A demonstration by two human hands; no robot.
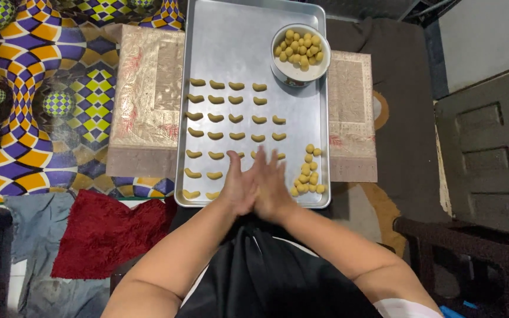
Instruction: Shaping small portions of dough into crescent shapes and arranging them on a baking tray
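Item, nearest: a person's black apron or garment at the lower edge, both bare forearms reaching forward over it. Left hand (240,187) and right hand (273,187): palms pressed flat together, fingers straight and fanned, held over the near edge of the tray; whether a piece of dough sits between the palms cannot be told, it being hidden. Red cloth (104,232): on the floor to the left, beside grey fabric. Metal baking tray (231,44): rectangular, lying on a patterned mat. On it, crescent-shaped dough pieces (215,118) in tidy rows across the left and middle, the nearest row touching close to the hands. Loose dough balls (307,175): a small heap at the tray's near right corner, just beside the right hand. White bowl (300,54): at the far right of the tray, filled with more yellow balls. Risk, as judged: the hands hang so close over the nearest crescents that a lowered wrist could flatten them; a brush of the right hand could scatter the heap over the tray lip.
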